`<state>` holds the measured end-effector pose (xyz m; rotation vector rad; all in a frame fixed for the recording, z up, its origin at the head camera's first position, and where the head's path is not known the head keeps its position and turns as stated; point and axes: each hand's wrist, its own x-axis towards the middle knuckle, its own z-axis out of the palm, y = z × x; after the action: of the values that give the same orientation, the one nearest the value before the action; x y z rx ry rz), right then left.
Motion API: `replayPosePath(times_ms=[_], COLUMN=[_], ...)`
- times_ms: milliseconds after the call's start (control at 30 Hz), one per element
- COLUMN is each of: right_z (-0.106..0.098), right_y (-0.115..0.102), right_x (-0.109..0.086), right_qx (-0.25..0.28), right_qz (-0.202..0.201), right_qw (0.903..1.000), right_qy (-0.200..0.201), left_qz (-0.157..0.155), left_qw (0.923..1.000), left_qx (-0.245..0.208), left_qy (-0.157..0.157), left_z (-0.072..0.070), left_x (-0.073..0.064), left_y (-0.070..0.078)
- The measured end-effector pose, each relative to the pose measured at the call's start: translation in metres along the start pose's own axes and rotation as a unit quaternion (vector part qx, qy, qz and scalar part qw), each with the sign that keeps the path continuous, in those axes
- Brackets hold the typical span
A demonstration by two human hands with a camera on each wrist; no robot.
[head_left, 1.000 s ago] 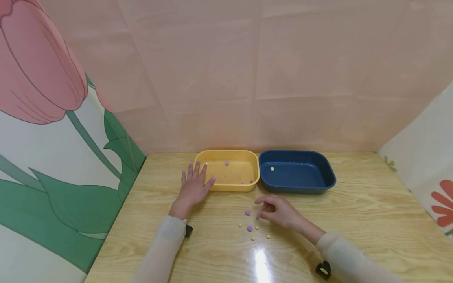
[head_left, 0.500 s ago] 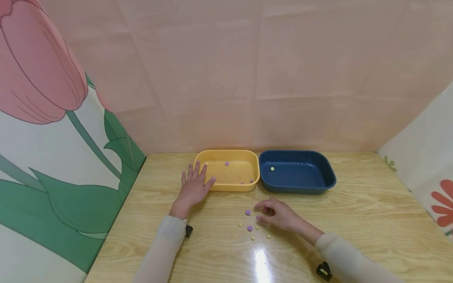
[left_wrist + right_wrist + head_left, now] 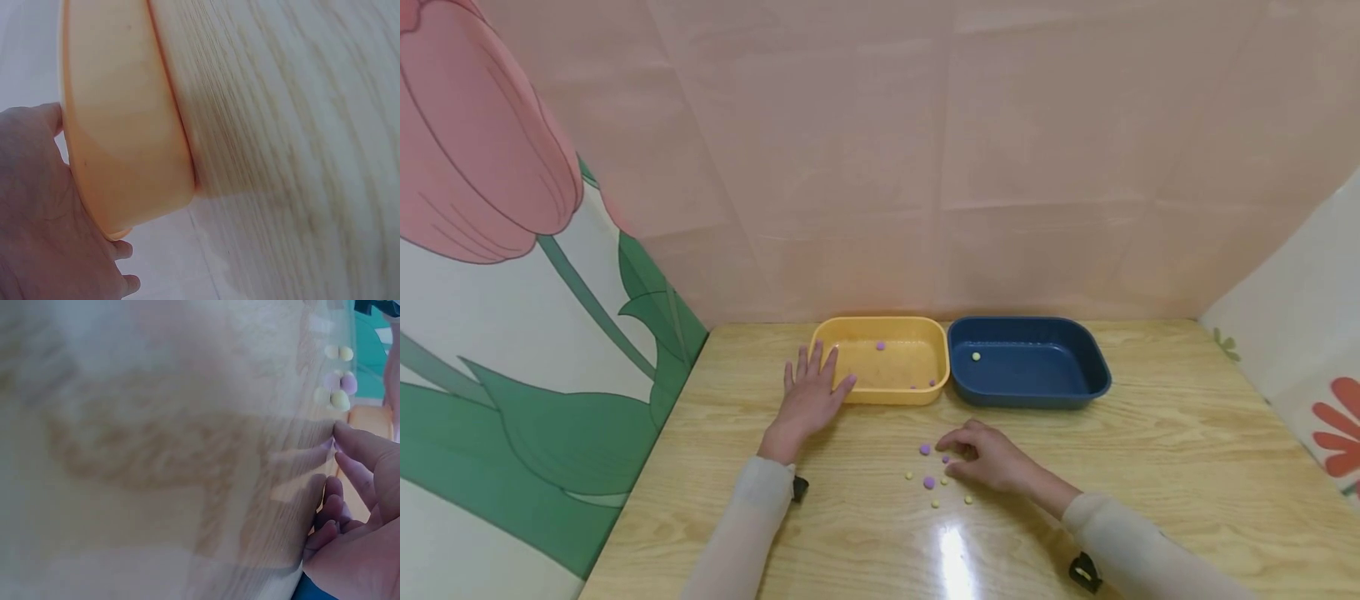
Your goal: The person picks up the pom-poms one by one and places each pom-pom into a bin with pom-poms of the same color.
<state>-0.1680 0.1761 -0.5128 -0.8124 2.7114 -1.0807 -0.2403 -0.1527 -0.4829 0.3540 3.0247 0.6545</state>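
Note:
My left hand [image 3: 808,404] rests on the left front rim of the yellow tray [image 3: 891,397], its fingers straight and spread. In the left wrist view, the tray's outer wall [image 3: 125,125] stands beside the palm. My right hand [image 3: 988,458] is low over the table with thumb and index apart, on either side of a small purple ball [image 3: 945,460]; its other fingers are curled in. Two bigger purple balls [image 3: 928,482] and several small yellow balls [image 3: 967,500] lie nearby. In the right wrist view, the thumb and index tips [image 3: 337,427] are close to the tabletop.
A dark blue tray [image 3: 1030,400] stands right against the yellow one, with a yellow ball [image 3: 976,357] inside. Purple balls [image 3: 881,346] lie in the yellow tray. A pink sheet [image 3: 850,167] hangs behind the wooden table [image 3: 1187,433].
My right thumb and index have shifted slightly and spread around the small purple ball, which was at the thumb tip half a second ago. The left hand has stayed put.

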Motion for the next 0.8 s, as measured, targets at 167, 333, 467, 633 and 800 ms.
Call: replayPosePath(times_ms=[167, 333, 467, 633, 800], right_z=[0.0011, 0.0007, 0.0015, 0.0021, -0.0041], right_y=[-0.0007, -0.0021, -0.0022, -0.0023, -0.0095], right_x=[0.0004, 0.0008, 0.0009, 0.0016, 0.0066], right_qx=[-0.010, -0.017, -0.019, -0.023, -0.005], right_qz=[-0.002, -0.004, -0.009, -0.014, 0.016], right_qw=[0.9999, 0.9998, 0.9997, 0.9995, 0.9998], right_qy=[0.004, 0.005, 0.014, 0.019, 0.006], left_qz=[0.000, 0.000, -0.001, -0.001, -0.001], left_qw=[1.0000, 1.0000, 1.0000, 1.0000, 1.0000], left_qx=[0.004, 0.003, 0.005, 0.003, 0.005], left_qy=[0.000, -0.002, -0.002, 0.001, 0.001], left_z=[-0.0012, -0.0010, -0.0007, -0.0011, -0.0012], left_x=[-0.0006, -0.0006, -0.0006, -0.0010, -0.0007], left_y=[0.0009, 0.0006, 0.0002, 0.0009, 0.0012])
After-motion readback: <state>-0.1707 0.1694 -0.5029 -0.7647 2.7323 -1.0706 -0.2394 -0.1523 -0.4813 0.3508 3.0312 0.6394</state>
